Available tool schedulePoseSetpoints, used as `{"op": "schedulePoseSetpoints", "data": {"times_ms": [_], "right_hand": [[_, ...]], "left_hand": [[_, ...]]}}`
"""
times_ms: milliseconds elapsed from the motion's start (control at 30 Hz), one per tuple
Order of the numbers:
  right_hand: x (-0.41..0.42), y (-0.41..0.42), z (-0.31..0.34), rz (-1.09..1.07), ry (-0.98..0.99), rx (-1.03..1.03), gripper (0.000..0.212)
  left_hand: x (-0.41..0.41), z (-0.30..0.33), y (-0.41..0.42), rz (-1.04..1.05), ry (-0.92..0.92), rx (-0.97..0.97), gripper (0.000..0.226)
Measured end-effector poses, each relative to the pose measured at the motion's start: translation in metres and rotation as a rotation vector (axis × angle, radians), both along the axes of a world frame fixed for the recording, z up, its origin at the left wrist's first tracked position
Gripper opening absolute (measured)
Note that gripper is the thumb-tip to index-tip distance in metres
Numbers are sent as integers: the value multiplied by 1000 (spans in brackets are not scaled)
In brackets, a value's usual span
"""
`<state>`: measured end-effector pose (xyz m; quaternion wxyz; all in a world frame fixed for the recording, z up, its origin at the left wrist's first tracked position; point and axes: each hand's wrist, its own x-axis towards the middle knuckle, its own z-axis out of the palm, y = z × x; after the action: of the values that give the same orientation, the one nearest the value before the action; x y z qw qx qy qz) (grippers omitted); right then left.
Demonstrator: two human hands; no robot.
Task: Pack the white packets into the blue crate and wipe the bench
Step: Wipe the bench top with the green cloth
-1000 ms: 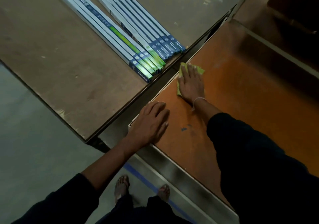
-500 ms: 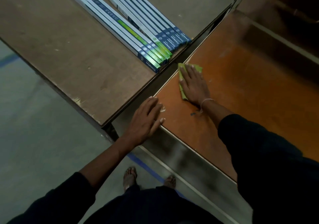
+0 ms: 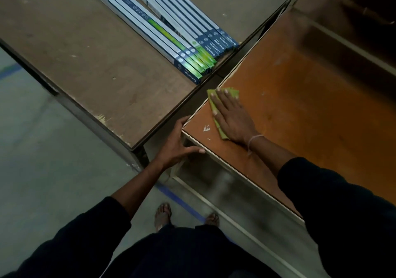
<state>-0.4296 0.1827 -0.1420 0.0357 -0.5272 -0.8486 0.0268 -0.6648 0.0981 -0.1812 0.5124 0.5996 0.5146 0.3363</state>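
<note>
Wiping orange bench, near-left corner

Right hand [image 3: 232, 117] lies flat, fingers straight, pressing a green cloth [image 3: 222, 110] on the bench [image 3: 300, 110] along its left edge, just in from the near-left corner. Left hand [image 3: 177, 144] cups that corner from outside, fingers loosely spread against the bench's side, holding nothing. Long boxes [image 3: 171, 33] lie in two bundles on the brown table [image 3: 85, 52], ends at its right edge. No crate or packets in view.

"Crompton" on ends of long boxes [image 3: 188, 63]; other print illegible.
</note>
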Motion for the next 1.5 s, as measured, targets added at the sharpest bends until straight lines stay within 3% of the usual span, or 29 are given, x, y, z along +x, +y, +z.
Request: {"op": "schedulePoseSetpoints", "data": {"times_ms": [133, 300, 433, 667, 833, 933, 1100, 1200, 1333, 1500], "right_hand": [[-18, 1, -2, -358, 41, -12, 62], [-37, -35, -5, -16, 38, -3, 58], [-56, -41, -5, -283, 85, -9, 58], [-112, -53, -7, -299, 98, -35, 60], [-69, -88, -4, -257, 106, -29, 60], [-25, -115, -3, -411, 94, -37, 61], [-22, -136, -2, -592, 64, -48, 66], [-16, -132, 1, -580, 187, -127, 68], [3, -124, 13, -600, 598, -255, 60], [18, -120, 23, -563, 669, -269, 67]], "left_hand": [[-5, 0, 0, -7, 8, -12, 104], [-4, 0, -3, -10, 18, -28, 97], [-8, -1, -5, -15, 42, -10, 94], [-16, 2, -8, -46, 82, 20, 81], [-26, -1, 2, -111, 160, -14, 80], [-29, 12, 2, -141, 213, -4, 84], [-13, 30, 1, -175, 303, 338, 70], [4, 41, 5, -192, 344, 476, 67], [27, 57, 11, -231, 349, 558, 52], [58, 59, 21, -325, 379, 498, 41]]}}
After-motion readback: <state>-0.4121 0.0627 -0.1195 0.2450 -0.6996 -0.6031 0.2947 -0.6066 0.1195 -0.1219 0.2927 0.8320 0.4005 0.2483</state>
